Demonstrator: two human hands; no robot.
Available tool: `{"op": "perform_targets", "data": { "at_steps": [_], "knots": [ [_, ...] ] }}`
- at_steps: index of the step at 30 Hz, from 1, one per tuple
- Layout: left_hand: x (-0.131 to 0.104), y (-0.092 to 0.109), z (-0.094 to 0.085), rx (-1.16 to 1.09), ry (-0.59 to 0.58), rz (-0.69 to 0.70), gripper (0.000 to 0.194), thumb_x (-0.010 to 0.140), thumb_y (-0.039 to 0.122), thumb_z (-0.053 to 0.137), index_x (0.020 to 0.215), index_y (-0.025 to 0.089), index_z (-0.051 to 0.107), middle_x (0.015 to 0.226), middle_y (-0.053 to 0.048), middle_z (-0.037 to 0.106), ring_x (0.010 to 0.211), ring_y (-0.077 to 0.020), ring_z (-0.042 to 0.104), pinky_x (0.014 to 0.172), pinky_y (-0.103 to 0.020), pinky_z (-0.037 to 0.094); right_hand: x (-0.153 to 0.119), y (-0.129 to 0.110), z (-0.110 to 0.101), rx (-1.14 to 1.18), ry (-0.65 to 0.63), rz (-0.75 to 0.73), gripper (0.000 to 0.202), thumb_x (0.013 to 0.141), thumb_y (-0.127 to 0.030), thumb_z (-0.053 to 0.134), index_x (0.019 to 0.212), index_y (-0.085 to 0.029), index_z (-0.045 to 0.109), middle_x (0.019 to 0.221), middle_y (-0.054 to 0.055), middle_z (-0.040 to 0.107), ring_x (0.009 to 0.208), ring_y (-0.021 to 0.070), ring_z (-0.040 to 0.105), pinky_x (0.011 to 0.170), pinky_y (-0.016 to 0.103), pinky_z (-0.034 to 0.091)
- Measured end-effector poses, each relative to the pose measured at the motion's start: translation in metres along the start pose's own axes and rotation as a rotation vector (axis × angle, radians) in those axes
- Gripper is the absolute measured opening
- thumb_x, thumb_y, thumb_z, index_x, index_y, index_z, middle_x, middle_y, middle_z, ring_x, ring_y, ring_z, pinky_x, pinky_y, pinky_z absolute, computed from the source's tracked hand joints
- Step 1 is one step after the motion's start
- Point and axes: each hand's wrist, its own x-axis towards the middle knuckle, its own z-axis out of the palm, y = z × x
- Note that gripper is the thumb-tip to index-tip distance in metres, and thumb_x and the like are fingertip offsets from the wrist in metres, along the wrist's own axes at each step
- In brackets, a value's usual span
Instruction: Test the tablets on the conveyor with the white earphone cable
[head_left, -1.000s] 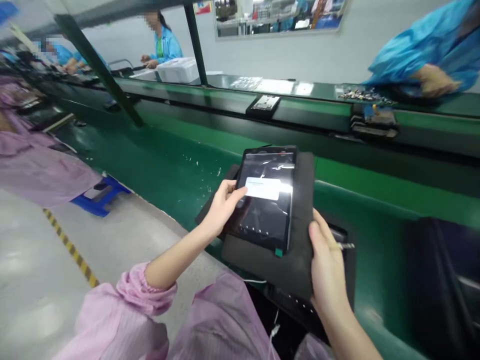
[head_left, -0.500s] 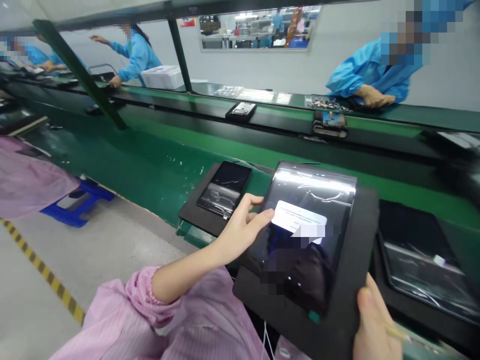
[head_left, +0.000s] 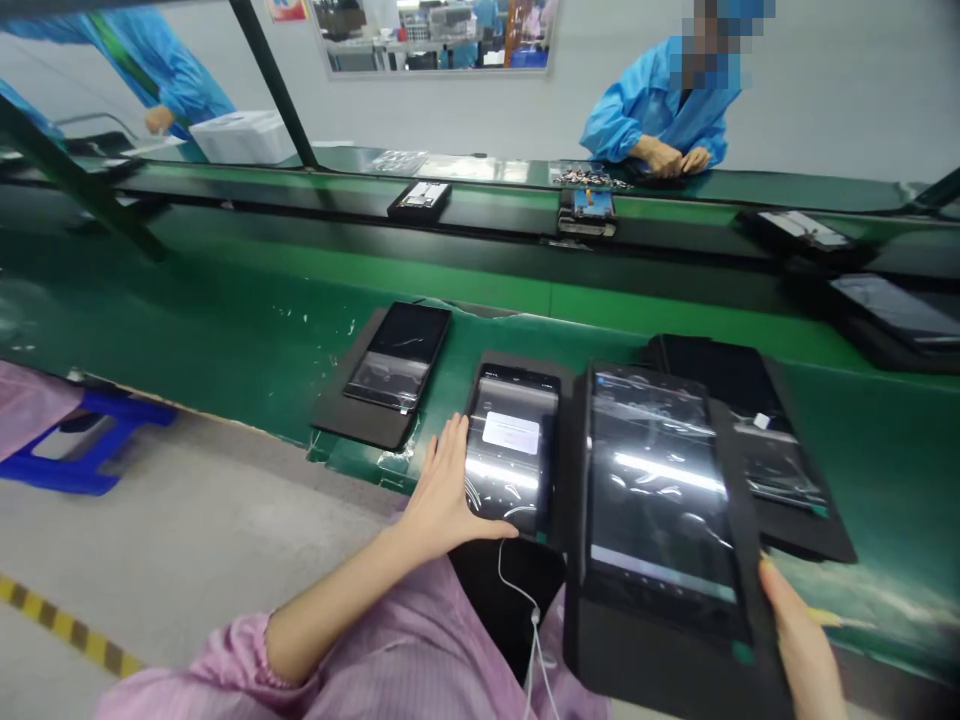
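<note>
My left hand [head_left: 439, 500] rests against a tablet [head_left: 513, 450] with a white pop-up box, fingers stretched along its left edge and thumb extended at the bottom edge. That tablet lies on a black pad at the bench's near edge. Gripped by its right edge, a black pad [head_left: 637, 640] is in my right hand [head_left: 802, 640], tilted toward me. On this pad lies a second tablet [head_left: 660, 490] with a lit strip and glare on its film-covered screen. Most of my right fingers are hidden beneath the pad. A thin yellow stick [head_left: 825, 617] shows beside that hand.
A dark tablet [head_left: 401, 355] on a pad lies left; another [head_left: 772, 450] lies right, partly behind the held pad. Beyond runs a conveyor [head_left: 495, 230] carrying opened devices. A co-worker in blue [head_left: 660, 110] works across it. A white cable [head_left: 534, 630] hangs by my lap.
The pop-up tablet, earlier tilted above the pad in my right hand, now lies lower on the bench. Another tablet shows on the right-hand pad. My left hand shifted down and left; the view turned right.
</note>
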Motion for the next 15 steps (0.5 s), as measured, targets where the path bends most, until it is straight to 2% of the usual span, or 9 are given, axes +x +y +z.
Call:
{"op": "perform_targets", "data": {
  "at_steps": [4, 8, 10, 12, 15],
  "knots": [
    [0.001, -0.002, 0.003, 0.053, -0.002, 0.098, 0.168, 0.044, 0.048, 0.098, 0.150, 0.026, -0.030, 0.162, -0.029, 0.014, 0.150, -0.0454, 0.011, 0.117, -0.071, 0.014, 0.005, -0.015, 0.049, 0.058, -0.078, 0.129, 0.051, 0.058, -0.058, 0.079, 0.093, -0.021, 0.075, 0.102, 0.005, 0.077, 0.103, 0.0289, 0.071, 0.080, 0.034, 0.061],
    [-0.001, -0.007, 0.003, 0.069, -0.003, 0.144, 0.164, 0.050, 0.036, 0.097, 0.149, 0.028, -0.034, 0.163, -0.028, 0.015, 0.149, -0.0454, 0.016, 0.116, -0.070, 0.020, 0.006, -0.022, 0.086, 0.110, -0.144, 0.226, 0.057, 0.047, -0.059, 0.084, 0.091, -0.023, 0.076, 0.102, 0.003, 0.077, 0.101, 0.0263, 0.071, 0.080, 0.029, 0.061],
    [-0.004, -0.009, 0.005, 0.068, 0.009, 0.123, 0.160, 0.054, 0.029, 0.094, 0.149, 0.028, -0.034, 0.163, -0.028, 0.015, 0.148, -0.0446, 0.019, 0.117, -0.068, 0.022, 0.006, -0.023, 0.094, 0.109, -0.181, 0.248, 0.058, 0.050, -0.060, 0.083, 0.093, -0.022, 0.075, 0.104, 0.004, 0.077, 0.101, 0.0271, 0.071, 0.081, 0.031, 0.061],
    [-0.006, -0.010, 0.006, 0.055, 0.006, 0.100, 0.158, 0.056, 0.028, 0.093, 0.149, 0.027, -0.034, 0.163, -0.028, 0.015, 0.148, -0.0441, 0.022, 0.118, -0.067, 0.024, 0.006, -0.021, 0.096, 0.084, -0.165, 0.231, 0.055, 0.058, -0.061, 0.080, 0.094, -0.021, 0.075, 0.103, 0.005, 0.077, 0.100, 0.0272, 0.072, 0.081, 0.033, 0.061],
    [-0.006, -0.011, 0.005, 0.035, 0.008, 0.061, 0.155, 0.057, 0.033, 0.094, 0.151, 0.028, -0.030, 0.162, -0.028, 0.018, 0.147, -0.0437, 0.025, 0.117, -0.065, 0.027, 0.014, -0.017, 0.086, -0.014, -0.093, 0.117, 0.046, 0.066, -0.061, 0.074, 0.084, -0.018, 0.073, 0.084, 0.007, 0.077, 0.086, 0.0287, 0.075, 0.073, 0.036, 0.063]
  ]
}}
